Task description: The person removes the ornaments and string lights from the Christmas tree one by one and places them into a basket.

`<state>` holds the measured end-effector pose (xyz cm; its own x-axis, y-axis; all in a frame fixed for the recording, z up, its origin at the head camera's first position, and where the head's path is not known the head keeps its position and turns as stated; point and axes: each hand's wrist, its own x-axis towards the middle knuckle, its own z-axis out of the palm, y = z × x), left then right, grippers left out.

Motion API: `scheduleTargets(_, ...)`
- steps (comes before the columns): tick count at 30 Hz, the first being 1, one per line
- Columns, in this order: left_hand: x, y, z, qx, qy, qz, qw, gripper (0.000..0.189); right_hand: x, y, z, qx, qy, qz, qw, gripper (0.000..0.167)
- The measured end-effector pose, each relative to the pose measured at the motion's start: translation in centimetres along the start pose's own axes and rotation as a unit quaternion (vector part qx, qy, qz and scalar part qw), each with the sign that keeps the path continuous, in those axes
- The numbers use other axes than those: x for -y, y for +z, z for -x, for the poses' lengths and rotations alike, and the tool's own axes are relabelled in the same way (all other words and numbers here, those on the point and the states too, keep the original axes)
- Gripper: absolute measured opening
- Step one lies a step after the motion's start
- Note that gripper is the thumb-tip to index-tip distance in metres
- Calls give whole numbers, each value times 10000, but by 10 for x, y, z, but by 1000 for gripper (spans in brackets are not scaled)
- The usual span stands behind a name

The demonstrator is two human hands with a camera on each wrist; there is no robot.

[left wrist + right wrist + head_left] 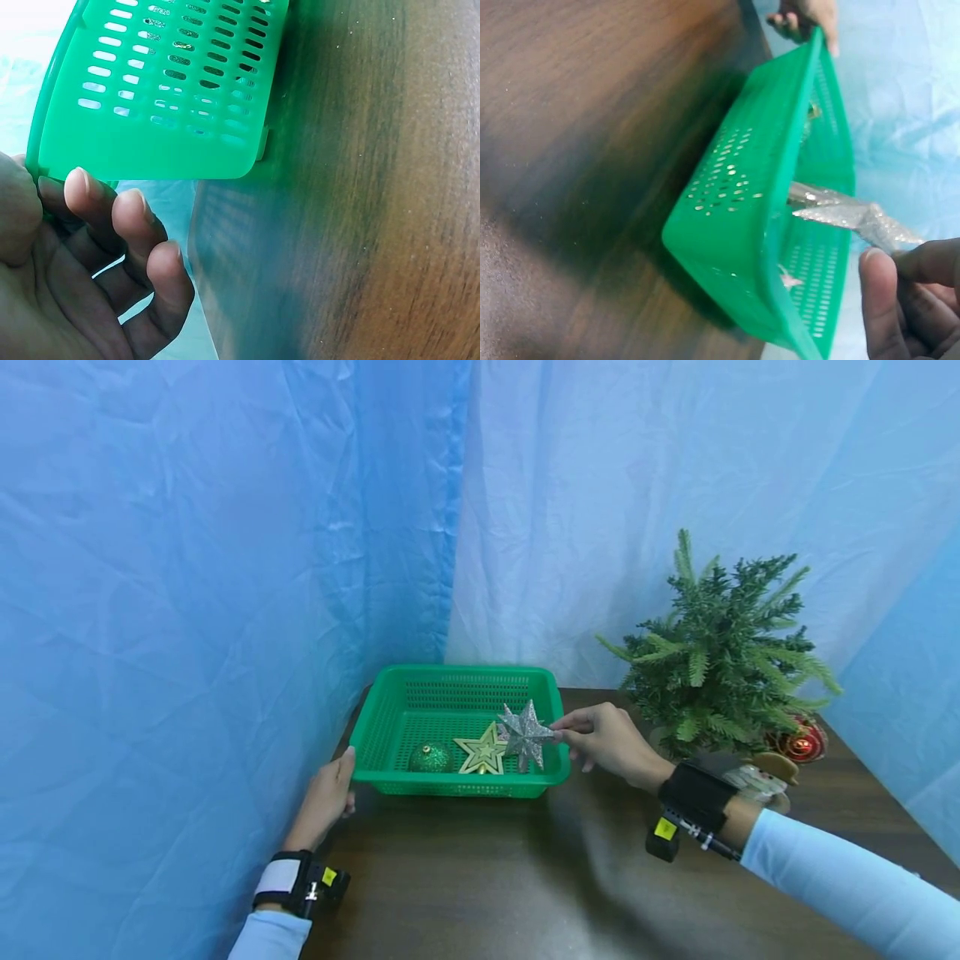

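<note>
A silver glitter star tree topper (527,735) is pinched by one point between the thumb and fingers of my right hand (611,743). It hangs over the right end of a green plastic basket (457,779), its tube-like stem pointing down into the basket in the right wrist view. My left hand (326,797) grips the basket's front left corner, thumb at the rim and fingers curled below it. Inside the basket lie a green glitter bauble (431,758) and a gold star (482,749). A small pinkish tip (789,279) also shows inside, mostly hidden.
A small artificial Christmas tree (720,660) stands at the right back of the brown wooden table (465,877). Beside it lies a red bauble (802,742). White and brown ornaments (761,781) sit partly behind my right wrist. Blue curtains (225,568) hang close around the table.
</note>
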<state>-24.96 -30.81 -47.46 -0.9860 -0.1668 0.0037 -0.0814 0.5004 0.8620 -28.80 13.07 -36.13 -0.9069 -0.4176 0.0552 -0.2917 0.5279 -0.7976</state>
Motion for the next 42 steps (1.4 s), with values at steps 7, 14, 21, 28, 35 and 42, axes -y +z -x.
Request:
scheduleTargets(7, 4, -1, 1, 0, 34, 33, 10000, 63, -2, 9, -4, 150, -114, 105, 9998, 21)
scheduleTargets(14, 4, -2, 2, -11, 51, 41, 10000, 65, -4, 23, -11, 338, -239, 143, 9990, 22)
scheduleTargets(21, 4, 0, 1, 61, -12, 32, 10000, 65, -8, 37, -17, 456, -170, 145, 9987, 21)
scheduleTargets(28, 4, -1, -2, 51, 60, 43, 10000, 66, -16, 42, -16, 415, -97, 239, 9988, 21)
scheduleTargets(35, 7, -1, -1, 48, 15, 26, 10000, 67, -12, 30, 3, 220, -454, 836, 9952, 22)
scheduleTargets(42, 8, -1, -2, 26, 76, 55, 10000, 67, -6, -13, 65, 236, -389, 1099, 9929, 16)
